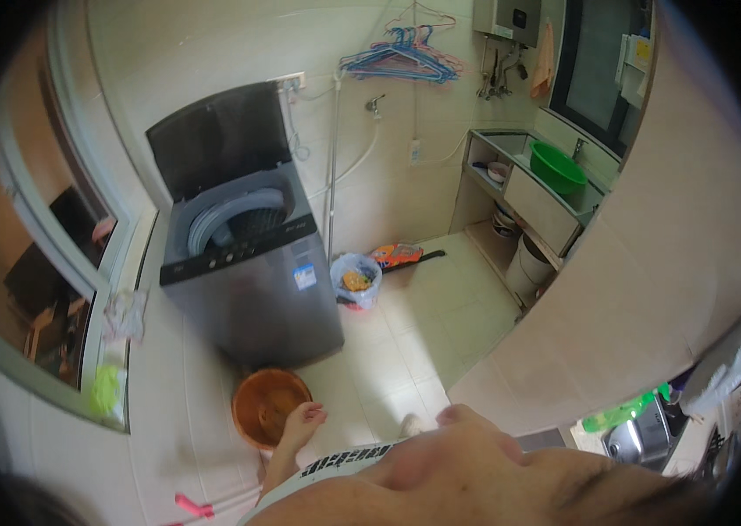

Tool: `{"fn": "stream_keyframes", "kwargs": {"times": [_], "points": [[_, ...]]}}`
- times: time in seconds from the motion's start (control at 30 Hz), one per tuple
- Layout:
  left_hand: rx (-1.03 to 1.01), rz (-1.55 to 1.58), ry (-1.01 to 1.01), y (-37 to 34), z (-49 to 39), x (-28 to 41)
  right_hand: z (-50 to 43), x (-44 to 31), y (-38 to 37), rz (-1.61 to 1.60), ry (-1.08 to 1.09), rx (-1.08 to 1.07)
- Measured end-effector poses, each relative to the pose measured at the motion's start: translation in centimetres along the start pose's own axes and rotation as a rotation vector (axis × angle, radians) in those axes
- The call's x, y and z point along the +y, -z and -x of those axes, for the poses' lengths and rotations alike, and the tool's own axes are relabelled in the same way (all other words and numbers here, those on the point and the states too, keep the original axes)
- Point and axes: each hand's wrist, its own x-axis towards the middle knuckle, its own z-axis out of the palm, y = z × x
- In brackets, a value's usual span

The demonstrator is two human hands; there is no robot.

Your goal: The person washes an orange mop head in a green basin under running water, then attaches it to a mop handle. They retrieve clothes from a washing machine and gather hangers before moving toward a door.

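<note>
My left hand point(305, 419) is at the lower middle, over the right rim of a brown-orange tub point(247, 409) on the floor. Its fingers are loosely bent, with nothing seen between them. Whether the hand touches the rim cannot be told. My right hand is out of view. Behind the tub stands a dark grey top-loading washing machine point(265, 309). Its lid point(219, 138) is raised, and the drum point(239, 220) shows inside. Part of my white top with dark print point(351, 458) shows below the hand.
A lined waste bin point(370, 289) holding waste and an orange packet point(397, 254) are beside the machine. A sink cabinet point(538, 210) bears a green basin point(556, 167). Hangers point(403, 62) hang on the wall. A wall end point(620, 283) juts in at right; a window point(94, 289) lines the left.
</note>
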Motion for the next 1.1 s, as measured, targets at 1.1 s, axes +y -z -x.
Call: {"fn": "stream_keyframes", "kwargs": {"times": [1.1], "points": [[-0.447,-0.011,-0.307,-13.4,-50.9,29.0,-32.9,-25.4,59.6,-0.31,0.434,0.416]]}}
